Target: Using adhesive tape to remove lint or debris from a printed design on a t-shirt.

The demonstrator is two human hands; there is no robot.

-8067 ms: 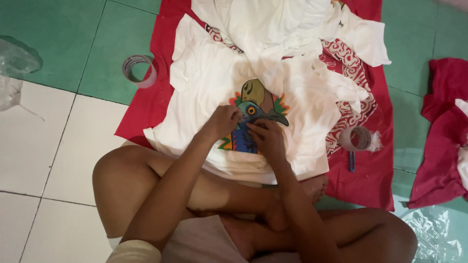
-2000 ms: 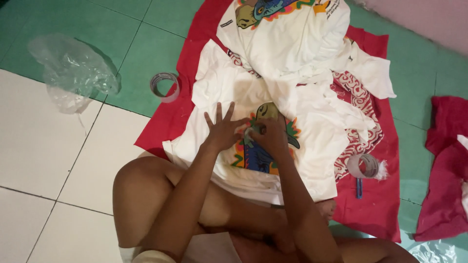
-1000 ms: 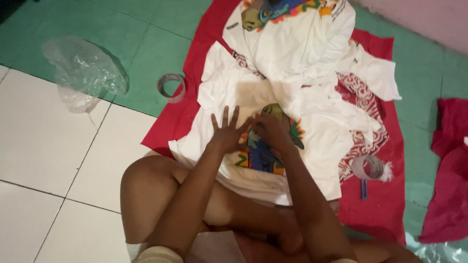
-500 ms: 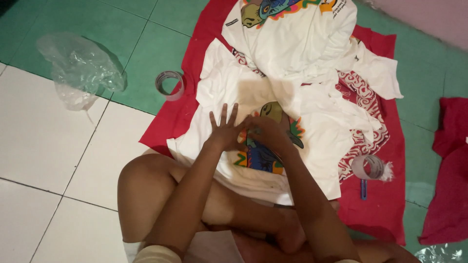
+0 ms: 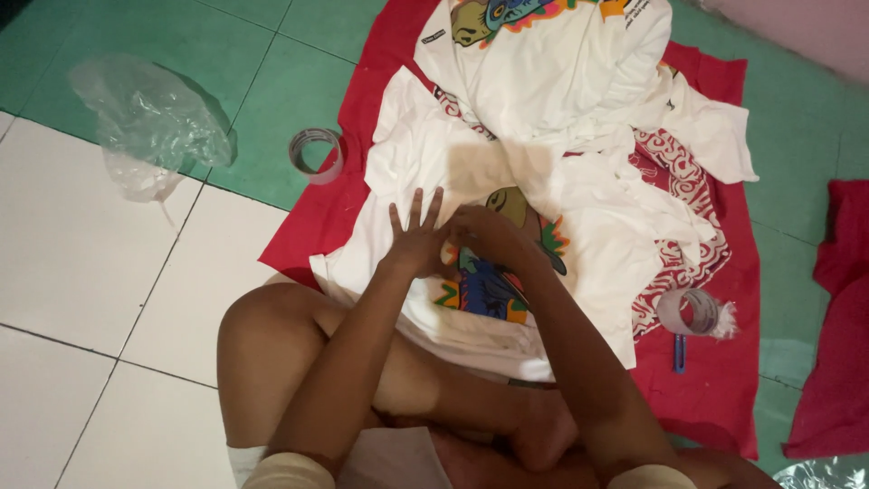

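Observation:
A white T-shirt with a colourful bird print lies spread on a red cloth over my crossed legs. My left hand rests flat on the shirt at the print's left edge, fingers spread. My right hand sits beside it on the print, fingers curled and pinching at something small there; what it pinches I cannot make out. A second white printed shirt is heaped beyond.
A tape roll lies at the red cloth's left edge and another tape roll with a blue cutter at the right. A crumpled clear plastic bag is on the tiles far left. More red fabric lies at the right.
Over the last seconds the view has shifted slightly; my left hand's fingers have spread wider on the shirt, while my right hand stays on the print.

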